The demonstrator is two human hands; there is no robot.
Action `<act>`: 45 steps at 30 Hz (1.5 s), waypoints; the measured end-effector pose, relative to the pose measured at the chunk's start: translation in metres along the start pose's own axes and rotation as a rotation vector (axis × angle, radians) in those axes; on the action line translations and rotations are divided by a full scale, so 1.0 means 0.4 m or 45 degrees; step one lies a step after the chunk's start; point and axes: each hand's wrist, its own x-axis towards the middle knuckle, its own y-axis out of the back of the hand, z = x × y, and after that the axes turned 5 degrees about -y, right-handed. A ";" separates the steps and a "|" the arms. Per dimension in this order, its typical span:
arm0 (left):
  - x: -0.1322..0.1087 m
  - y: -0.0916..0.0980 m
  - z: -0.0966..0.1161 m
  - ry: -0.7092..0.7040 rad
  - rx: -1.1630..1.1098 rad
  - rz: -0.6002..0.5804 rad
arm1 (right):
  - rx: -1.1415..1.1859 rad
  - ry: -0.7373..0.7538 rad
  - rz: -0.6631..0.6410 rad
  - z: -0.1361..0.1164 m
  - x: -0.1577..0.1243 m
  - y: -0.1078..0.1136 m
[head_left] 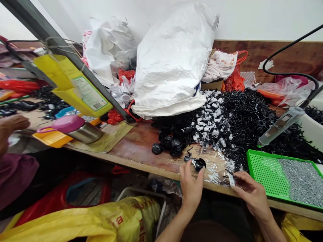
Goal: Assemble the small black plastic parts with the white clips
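My left hand [191, 185] is at the table's front edge, its thumb and fingers around a shiny black plastic part [200, 164] with a rounded cup shape. Between the thumb and fingers of my right hand [252, 193] is a small white plastic piece [231, 179], with something thin and dark beside it. Thin white pins [214, 173] lie scattered between my hands. Beyond them are a heap of small white plastic pieces [208, 117] and a pile of round black caps [174, 143].
A large heap of thin black parts [244, 124] spreads at the right, behind a green tray [267, 173] of small metal pieces. One big white sack [174, 64] stands at the back. Leftward are a pink-lidded steel cup [83, 129], a slanted metal post [68, 50] and another person's hand [13, 124].
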 end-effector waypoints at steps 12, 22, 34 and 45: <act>0.018 -0.071 -0.026 -0.705 0.441 -0.342 | 0.648 -0.497 -0.055 0.007 -0.007 -0.011; -0.004 -0.048 -0.002 -0.144 -0.319 -0.800 | -0.357 0.472 -0.234 -0.053 0.047 -0.019; -0.015 -0.006 0.009 -0.218 -0.327 -1.094 | -0.807 0.635 -0.491 -0.054 0.027 -0.006; -0.026 -0.006 0.010 0.105 -0.552 -0.984 | -0.801 0.698 -0.261 -0.035 -0.009 -0.047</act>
